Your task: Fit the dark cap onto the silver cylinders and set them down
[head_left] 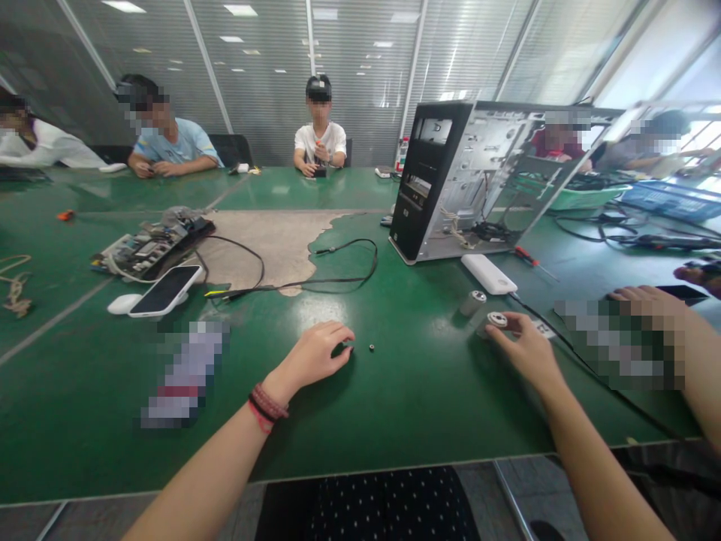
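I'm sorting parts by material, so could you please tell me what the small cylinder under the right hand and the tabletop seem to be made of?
The small cylinder looks like grey metal with a pale, toothed end, though plastic is possible. The tabletop seems a glossy green coating or mat: ceiling lights reflect in it, and a worn patch shows beige beneath.

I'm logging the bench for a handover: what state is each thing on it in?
Grey metal computer case: upright, side panel off.
White smartphone: screen dark, propped.
Left hand: curled, by small dark screw.
Right hand: fingertips on small round grey part.

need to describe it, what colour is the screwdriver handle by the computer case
Red, with a dark tip end; the screwdriver shows best in the head view.
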Demonstrator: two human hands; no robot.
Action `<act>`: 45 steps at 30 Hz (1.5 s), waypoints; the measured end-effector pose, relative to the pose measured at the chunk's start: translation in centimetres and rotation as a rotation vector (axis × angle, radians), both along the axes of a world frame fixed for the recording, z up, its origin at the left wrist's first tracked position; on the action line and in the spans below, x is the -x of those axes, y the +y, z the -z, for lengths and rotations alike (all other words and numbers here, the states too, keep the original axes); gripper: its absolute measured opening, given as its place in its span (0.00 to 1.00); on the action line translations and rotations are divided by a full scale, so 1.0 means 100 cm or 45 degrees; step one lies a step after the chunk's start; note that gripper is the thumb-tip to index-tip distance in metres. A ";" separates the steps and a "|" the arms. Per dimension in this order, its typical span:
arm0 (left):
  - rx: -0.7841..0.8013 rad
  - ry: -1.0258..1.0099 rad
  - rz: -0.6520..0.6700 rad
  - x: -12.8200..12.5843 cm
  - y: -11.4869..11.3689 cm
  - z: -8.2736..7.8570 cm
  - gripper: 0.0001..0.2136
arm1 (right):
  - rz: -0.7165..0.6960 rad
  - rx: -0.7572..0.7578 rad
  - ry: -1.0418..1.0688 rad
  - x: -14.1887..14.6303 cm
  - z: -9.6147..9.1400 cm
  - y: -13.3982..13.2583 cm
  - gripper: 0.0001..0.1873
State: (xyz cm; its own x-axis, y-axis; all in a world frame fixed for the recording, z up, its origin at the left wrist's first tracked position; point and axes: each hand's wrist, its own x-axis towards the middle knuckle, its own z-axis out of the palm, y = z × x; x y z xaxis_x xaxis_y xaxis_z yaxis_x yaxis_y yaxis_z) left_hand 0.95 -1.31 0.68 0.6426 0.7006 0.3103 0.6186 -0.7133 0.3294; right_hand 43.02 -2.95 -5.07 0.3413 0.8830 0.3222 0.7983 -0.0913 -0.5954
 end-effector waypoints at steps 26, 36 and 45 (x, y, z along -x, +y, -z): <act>-0.005 0.093 0.048 -0.007 -0.004 -0.006 0.05 | -1.188 -0.031 -0.263 0.176 -0.039 0.017 0.04; -0.028 0.095 0.038 -0.004 0.000 -0.002 0.04 | 0.055 -0.451 0.060 0.027 -0.074 0.024 0.11; -0.069 0.055 -0.060 0.007 0.005 -0.002 0.04 | 0.020 0.012 -0.143 -0.008 -0.062 -0.003 0.12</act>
